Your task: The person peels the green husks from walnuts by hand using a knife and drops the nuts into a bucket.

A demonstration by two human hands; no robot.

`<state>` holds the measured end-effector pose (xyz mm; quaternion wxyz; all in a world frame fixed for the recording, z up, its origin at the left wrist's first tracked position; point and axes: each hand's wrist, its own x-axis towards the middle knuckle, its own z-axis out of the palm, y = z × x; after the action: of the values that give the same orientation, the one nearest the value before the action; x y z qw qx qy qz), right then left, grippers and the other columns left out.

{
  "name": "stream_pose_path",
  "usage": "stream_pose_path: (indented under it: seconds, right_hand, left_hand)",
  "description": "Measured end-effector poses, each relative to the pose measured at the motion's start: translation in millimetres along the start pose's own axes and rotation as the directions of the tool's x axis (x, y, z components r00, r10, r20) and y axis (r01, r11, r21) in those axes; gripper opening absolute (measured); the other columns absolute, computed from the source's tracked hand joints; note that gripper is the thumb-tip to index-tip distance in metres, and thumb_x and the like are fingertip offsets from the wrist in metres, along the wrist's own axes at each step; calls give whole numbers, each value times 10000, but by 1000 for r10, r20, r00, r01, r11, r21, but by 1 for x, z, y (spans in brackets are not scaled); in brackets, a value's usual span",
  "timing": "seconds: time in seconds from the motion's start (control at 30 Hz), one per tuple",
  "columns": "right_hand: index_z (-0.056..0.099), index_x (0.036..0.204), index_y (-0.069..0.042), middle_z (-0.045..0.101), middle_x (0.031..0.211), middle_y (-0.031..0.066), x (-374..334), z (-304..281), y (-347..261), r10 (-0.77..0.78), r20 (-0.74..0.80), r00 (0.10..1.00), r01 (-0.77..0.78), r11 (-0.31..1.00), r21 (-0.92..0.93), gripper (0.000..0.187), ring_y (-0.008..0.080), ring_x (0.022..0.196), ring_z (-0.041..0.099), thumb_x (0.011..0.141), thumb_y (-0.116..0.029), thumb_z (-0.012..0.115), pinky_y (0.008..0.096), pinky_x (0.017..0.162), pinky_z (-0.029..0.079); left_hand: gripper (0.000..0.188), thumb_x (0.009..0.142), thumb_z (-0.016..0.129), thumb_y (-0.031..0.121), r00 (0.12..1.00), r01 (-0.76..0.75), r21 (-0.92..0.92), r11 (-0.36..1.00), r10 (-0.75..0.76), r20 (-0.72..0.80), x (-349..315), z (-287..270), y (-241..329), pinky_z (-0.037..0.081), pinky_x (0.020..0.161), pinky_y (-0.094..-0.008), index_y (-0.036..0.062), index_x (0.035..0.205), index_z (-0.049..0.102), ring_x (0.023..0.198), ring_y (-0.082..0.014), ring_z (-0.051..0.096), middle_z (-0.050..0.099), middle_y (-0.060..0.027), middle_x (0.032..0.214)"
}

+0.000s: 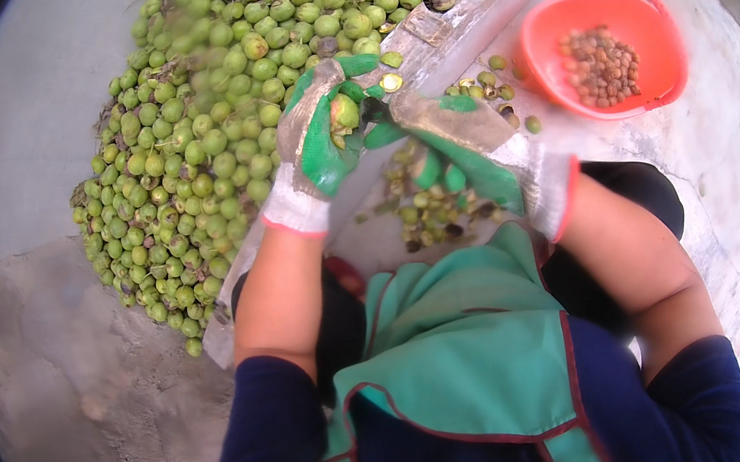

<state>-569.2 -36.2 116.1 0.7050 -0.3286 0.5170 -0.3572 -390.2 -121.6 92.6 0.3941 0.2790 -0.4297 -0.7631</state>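
My left hand (312, 138), in a white and green work glove, is closed around a green-husked nut (344, 115). Part of the husk is cut or torn, with pale flesh showing. Close beside it, my right hand (456, 133), gloved the same way, has its fingers closed toward the nut. A small dark thing (376, 111) shows at the right fingertips, too blurred to name. Just beyond the hands, a cut piece of husk (390, 83) shows a pale inner face.
A large heap of green-husked nuts (178, 136) lies ahead and left, edged by a wooden board (452, 21). Husk scraps (426, 217) litter the floor below my hands. At the right, a red-orange basket (540, 46) holds brown nuts (602, 67).
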Motion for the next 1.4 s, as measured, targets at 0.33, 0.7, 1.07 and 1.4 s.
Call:
stream_pose_path:
  seconds: [0.33, 0.7, 1.07, 1.4]
  right_hand:
    - [688, 984, -83, 655, 647, 107, 17, -1, 24, -279, -8, 960, 255, 888, -383, 494, 225, 544, 642, 888, -554, 576, 386, 531, 526]
    - [662, 1069, -145, 668, 893, 143, -4, -5, 12, -699, 71, 712, 496, 428, -756, 316, 349, 809, 650, 875, -392, 630, 431, 700, 533]
    - [608, 1124, -82, 608, 1082, 147, 20, -1, 16, -799, 16, 601, 607, 443, -660, 368, 343, 995, 607, 859, -331, 660, 420, 834, 507]
    - [547, 1210, -88, 603, 1158, 189, 31, -1, 2, -711, 8, 703, 490, 477, -730, 468, 377, 967, 630, 835, -339, 674, 436, 830, 513]
  left_hand:
    - [345, 983, 499, 272, 992, -130, 640, 758, 96, 87, -5, -6, -10, 529, 777, -293, -23, 1132, 599, 940, -140, 618, 652, -93, 1071]
    - [411, 993, 481, 327, 968, 210, -159, 965, -228, -102, 8, -21, 3, 542, 670, -322, -21, 1175, 602, 747, -179, 655, 691, -111, 903]
    - [541, 1029, 379, 405, 979, 159, 11, 987, -159, 125, 12, -19, -34, 479, 995, -377, -2, 1382, 433, 1112, -236, 598, 590, -137, 1253]
    - [498, 1029, 394, 361, 907, 316, -410, 855, -146, 395, 13, -33, -29, 498, 952, -358, 34, 1405, 392, 1035, -211, 601, 563, -112, 1239]
